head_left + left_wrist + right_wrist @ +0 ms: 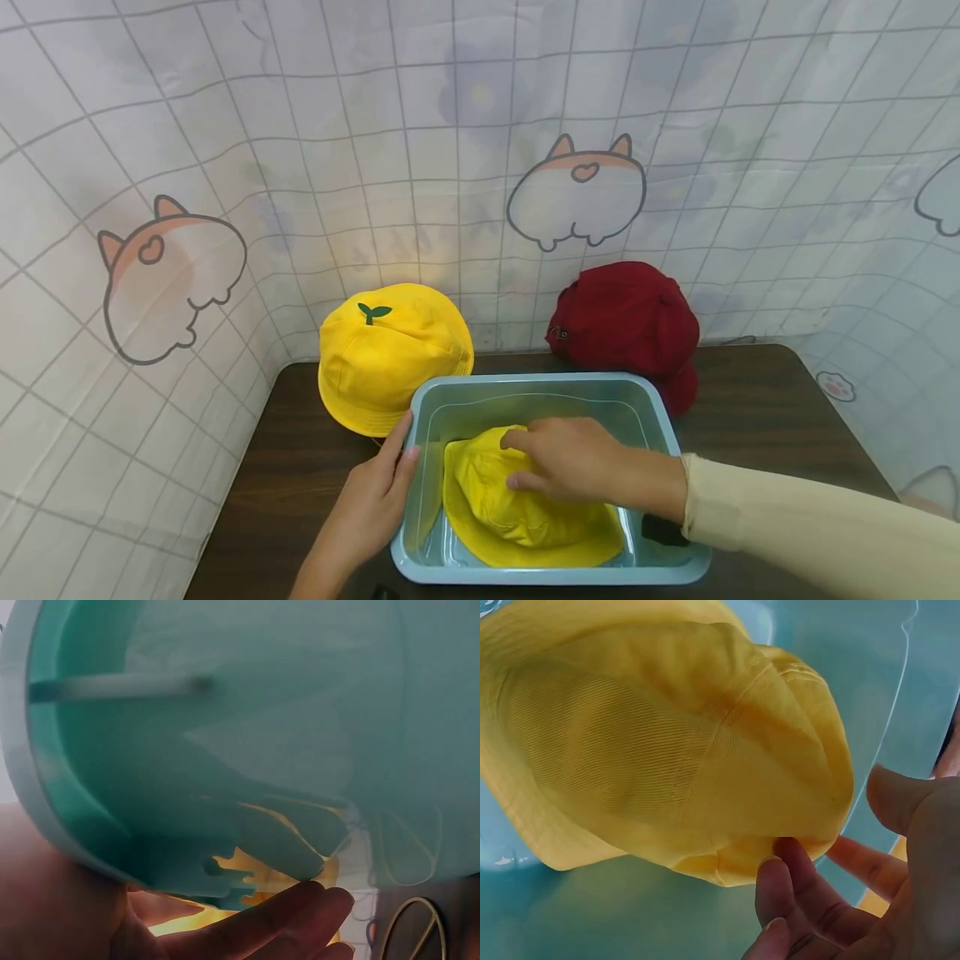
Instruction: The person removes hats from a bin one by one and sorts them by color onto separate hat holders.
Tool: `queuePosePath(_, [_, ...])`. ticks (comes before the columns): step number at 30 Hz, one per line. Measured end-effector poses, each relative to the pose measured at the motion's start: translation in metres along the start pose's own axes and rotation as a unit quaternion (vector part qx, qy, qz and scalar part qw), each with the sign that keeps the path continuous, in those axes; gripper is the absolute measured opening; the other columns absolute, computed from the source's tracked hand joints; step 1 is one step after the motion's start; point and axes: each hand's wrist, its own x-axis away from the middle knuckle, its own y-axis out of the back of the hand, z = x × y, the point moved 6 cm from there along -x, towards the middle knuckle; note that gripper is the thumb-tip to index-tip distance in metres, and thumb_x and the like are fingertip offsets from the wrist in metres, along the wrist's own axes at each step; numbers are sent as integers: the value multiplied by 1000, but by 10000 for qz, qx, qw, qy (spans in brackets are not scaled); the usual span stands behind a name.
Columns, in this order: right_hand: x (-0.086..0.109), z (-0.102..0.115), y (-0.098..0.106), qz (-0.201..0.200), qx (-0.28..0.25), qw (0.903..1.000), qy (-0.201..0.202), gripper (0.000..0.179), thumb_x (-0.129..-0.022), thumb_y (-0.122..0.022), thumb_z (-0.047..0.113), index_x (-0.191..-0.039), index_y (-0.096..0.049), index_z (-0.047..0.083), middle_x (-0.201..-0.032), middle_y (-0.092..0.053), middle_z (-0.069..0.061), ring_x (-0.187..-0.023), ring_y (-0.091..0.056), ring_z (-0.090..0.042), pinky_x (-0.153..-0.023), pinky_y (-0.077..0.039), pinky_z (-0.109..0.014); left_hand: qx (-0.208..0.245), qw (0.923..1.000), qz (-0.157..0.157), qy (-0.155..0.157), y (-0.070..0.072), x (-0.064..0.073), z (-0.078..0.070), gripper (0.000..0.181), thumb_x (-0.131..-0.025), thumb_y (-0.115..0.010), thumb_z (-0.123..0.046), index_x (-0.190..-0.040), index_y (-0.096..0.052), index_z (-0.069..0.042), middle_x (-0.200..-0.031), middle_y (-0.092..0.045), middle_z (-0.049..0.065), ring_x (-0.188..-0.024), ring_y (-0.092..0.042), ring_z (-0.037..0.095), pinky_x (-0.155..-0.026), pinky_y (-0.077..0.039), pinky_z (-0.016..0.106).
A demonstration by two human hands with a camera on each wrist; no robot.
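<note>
A yellow bucket hat [517, 525] lies crown up in a light blue plastic basin [543, 577]. Over its crown is my right hand [573, 458], reaching in from the right. In the right wrist view, some fingertips [774, 889] touch the edge of the hat [630, 742], while the thumb stands apart from the cloth. My left hand [367, 500] rests against the outside of the basin's left rim with fingers extended. The left wrist view shows those fingers [300, 919] along the basin's outer wall [285, 735].
Behind the basin at left sits another yellow hat [397, 350] with a green sprout on it. A dark red cap [630, 321] is at the back right, close to the basin. All stand on a dark wooden table [262, 500], with a patterned curtain [450, 167] behind.
</note>
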Motion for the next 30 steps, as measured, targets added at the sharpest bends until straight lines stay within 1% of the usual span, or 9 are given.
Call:
queuePosePath(4, [-2,1,-4,114,109,9999,55,41,-92,-72,50,-125,-70,25,-100,-72,6,-82,-59,-10,-71,-56,-33,-4,9999,-94,-116,0,1,-2,55,-111,-42,-38,-162,-32,-21,-146,-58,18,-120,-65,30,-100,-53,55])
queuePosePath(7, [-2,2,-6,111,132,9998,120,33,-92,-74,46,-117,-73,24,-96,-72,6,-79,-58,-10,-69,-55,-32,16,9998,-154,-112,-1,2,-3,54,-111,-42,-36,-162,-32,-22,-145,-59,18,-118,-66,29,-98,-54,54])
queuePosePath(13, [1,3,-5,-200,191,9991,329,14,-92,-76,33,-101,-77,22,-92,-75,6,-78,-63,-10,-66,-57,-30,24,9997,-232,-106,-3,2,-4,53,-111,-42,-35,-162,-32,-22,-145,-58,19,-120,-65,30,-99,-54,54])
queuePosePath(17, [2,3,-4,-412,180,9981,427,5,-92,-77,26,-96,-77,22,-89,-75,8,-76,-64,-8,-65,-57,-29,-27,9995,-282,-128,-4,2,-4,53,-111,-41,-34,-162,-32,-22,-146,-58,19,-122,-64,31,-100,-52,55])
queuePosePath(23, [4,3,-2,-592,145,9969,499,3,-90,-78,22,-93,-78,22,-87,-76,8,-73,-63,-7,-62,-56,-28,-125,9990,-396,-176,-4,3,-4,52,-111,-42,-34,-161,-33,-22,-145,-59,18,-122,-64,31,-101,-52,55])
queuePosePath(30, [4,2,2,-584,-7,9974,431,5,-91,-77,19,-92,-78,24,-87,-76,10,-75,-65,-7,-64,-57,-28,-158,9985,-466,-225,-4,2,-4,52,-111,-42,-33,-161,-34,-22,-146,-58,17,-124,-63,31,-102,-51,55])
